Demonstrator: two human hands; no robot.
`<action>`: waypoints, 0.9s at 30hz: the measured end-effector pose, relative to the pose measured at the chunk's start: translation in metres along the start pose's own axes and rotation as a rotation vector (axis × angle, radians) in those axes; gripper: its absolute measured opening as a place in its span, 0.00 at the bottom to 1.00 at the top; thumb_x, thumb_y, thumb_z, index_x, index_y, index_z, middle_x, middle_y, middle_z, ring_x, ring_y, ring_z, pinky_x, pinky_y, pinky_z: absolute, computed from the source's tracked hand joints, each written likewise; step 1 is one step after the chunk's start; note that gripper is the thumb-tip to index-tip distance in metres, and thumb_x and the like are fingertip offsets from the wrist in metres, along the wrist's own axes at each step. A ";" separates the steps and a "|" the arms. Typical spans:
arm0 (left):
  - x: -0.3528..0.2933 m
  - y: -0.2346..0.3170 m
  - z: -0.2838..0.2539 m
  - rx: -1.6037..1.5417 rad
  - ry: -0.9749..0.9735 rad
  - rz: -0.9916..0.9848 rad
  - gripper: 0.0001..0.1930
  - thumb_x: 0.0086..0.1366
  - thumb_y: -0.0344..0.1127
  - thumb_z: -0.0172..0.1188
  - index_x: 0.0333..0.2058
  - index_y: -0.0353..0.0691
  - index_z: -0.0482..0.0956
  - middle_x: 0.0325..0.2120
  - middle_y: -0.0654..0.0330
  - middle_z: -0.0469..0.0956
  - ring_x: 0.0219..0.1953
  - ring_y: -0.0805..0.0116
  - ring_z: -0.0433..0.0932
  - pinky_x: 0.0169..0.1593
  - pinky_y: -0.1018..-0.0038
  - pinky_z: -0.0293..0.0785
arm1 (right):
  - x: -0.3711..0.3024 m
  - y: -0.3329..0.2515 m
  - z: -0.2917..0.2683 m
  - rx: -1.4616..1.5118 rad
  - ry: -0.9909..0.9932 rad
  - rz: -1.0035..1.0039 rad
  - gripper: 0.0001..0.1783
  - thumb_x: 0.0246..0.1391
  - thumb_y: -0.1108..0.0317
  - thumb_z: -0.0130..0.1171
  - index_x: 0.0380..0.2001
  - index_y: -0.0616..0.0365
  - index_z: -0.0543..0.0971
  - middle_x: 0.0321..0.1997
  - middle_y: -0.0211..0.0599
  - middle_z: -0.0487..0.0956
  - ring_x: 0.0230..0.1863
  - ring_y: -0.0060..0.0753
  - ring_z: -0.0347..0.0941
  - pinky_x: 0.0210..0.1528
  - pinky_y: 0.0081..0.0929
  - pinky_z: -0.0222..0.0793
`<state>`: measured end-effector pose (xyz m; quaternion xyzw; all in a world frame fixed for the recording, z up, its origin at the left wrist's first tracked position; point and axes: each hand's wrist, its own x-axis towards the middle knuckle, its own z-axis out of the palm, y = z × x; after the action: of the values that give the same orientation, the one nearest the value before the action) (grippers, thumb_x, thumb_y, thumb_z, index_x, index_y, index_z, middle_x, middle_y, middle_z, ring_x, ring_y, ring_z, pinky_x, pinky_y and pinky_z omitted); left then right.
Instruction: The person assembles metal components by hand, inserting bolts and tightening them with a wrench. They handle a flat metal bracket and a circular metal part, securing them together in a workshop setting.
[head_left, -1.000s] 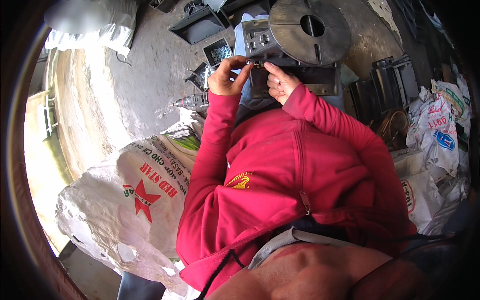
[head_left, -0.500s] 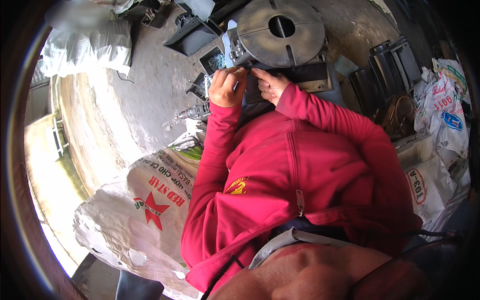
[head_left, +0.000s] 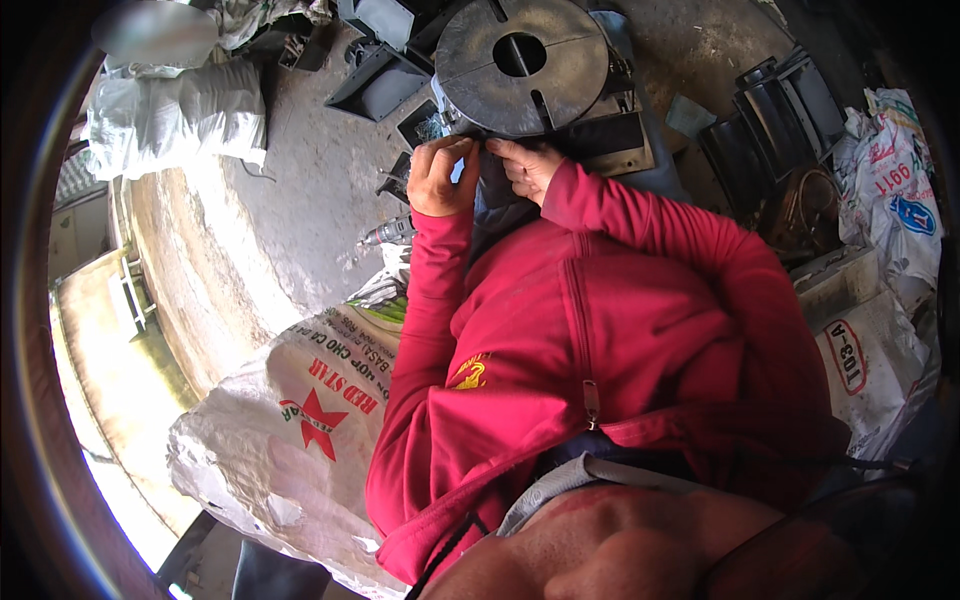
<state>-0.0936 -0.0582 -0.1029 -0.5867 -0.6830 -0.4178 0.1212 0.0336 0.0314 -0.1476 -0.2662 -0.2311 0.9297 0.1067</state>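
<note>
A round, dark metal disc [head_left: 570,65] with a central hole and several slots sits in front of me on a metal base [head_left: 625,155]. At its near edge, my left hand [head_left: 442,178] is closed, thumb and index fingertips pinched together. Close to its right, my right hand [head_left: 528,168] is closed too, fingers curled and thumb pointing toward the left hand. Both sets of fingertips meet the underside of the disc's rim, and whatever they grip is too small or hidden to make out.
Left of the disc lie a small tray of screws [head_left: 428,125], a dark open metal box [head_left: 380,88] and a power drill [head_left: 390,232]. Dark curved metal parts [head_left: 770,125] stand at the right. White sacks [head_left: 285,440] flank me on both sides.
The disc has shifted left and turned slightly, uncovering more of the base at its right. Both hands have moved a little left with it, keeping their pinch.
</note>
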 end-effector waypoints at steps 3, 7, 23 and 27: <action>0.002 0.000 -0.005 -0.041 -0.044 0.024 0.11 0.47 0.21 0.68 0.31 0.40 0.79 0.31 0.60 0.81 0.34 0.64 0.80 0.37 0.72 0.76 | 0.001 0.002 -0.002 -0.002 0.000 0.008 0.11 0.53 0.55 0.64 0.25 0.44 0.74 0.13 0.12 0.59 0.12 0.08 0.49 0.13 0.16 0.39; 0.006 0.001 -0.007 -0.059 -0.052 0.025 0.12 0.48 0.21 0.67 0.32 0.39 0.80 0.32 0.59 0.81 0.34 0.65 0.81 0.37 0.73 0.76 | 0.000 -0.001 0.000 0.005 0.016 0.002 0.13 0.54 0.55 0.64 0.23 0.44 0.72 0.13 0.12 0.58 0.11 0.09 0.48 0.13 0.16 0.39; -0.003 0.010 -0.003 -0.049 -0.021 -0.140 0.12 0.49 0.23 0.67 0.34 0.43 0.81 0.32 0.61 0.81 0.33 0.65 0.81 0.36 0.73 0.76 | 0.001 -0.002 -0.001 -0.038 -0.008 0.017 0.16 0.53 0.56 0.64 0.19 0.42 0.68 0.13 0.13 0.59 0.10 0.09 0.50 0.12 0.15 0.41; 0.000 0.012 -0.003 0.002 -0.044 -0.140 0.13 0.49 0.22 0.66 0.35 0.43 0.81 0.33 0.61 0.81 0.35 0.65 0.81 0.38 0.73 0.76 | -0.001 -0.004 0.000 -0.026 -0.014 0.018 0.16 0.52 0.56 0.64 0.19 0.42 0.68 0.12 0.13 0.59 0.11 0.09 0.49 0.13 0.15 0.41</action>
<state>-0.0839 -0.0611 -0.0962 -0.5464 -0.7253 -0.4118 0.0771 0.0347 0.0341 -0.1452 -0.2632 -0.2414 0.9294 0.0933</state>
